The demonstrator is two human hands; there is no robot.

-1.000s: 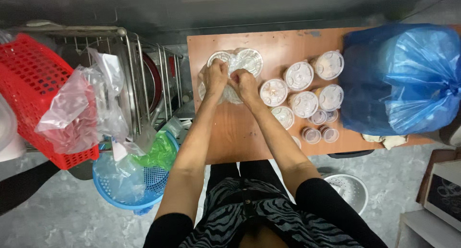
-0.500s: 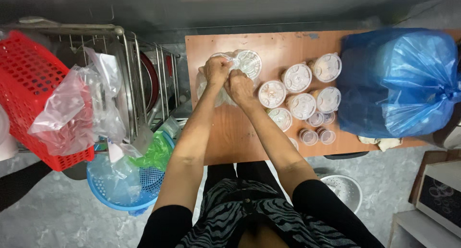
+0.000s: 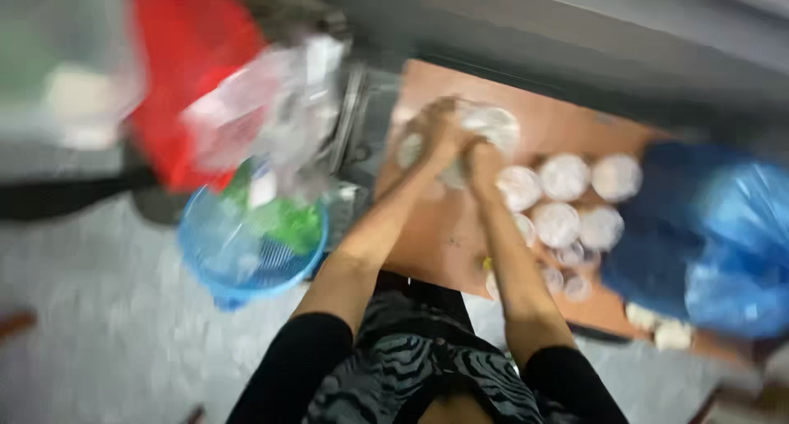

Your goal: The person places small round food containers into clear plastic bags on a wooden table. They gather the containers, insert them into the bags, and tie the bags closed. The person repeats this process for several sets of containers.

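The picture is blurred by head motion. My left hand [image 3: 436, 132] and my right hand [image 3: 483, 157] are close together over the far left part of a wooden table [image 3: 448, 235]. Both grip a clear plastic bag with round white-lidded cups [image 3: 489, 124] in it. To the right of my hands, several more lidded cups [image 3: 563, 202] stand in rows on the table, with smaller ones at the near edge.
A large blue plastic bag [image 3: 715, 243] fills the table's right side. Left of the table are a metal rack [image 3: 353, 120], a red basket [image 3: 185, 71] with clear bags hanging over it, and a blue basket [image 3: 251, 243] with green contents on the grey floor.
The view has swung left and tilted, and it has gone blurry. My hands stay together on the bag of cups at the table's far left.
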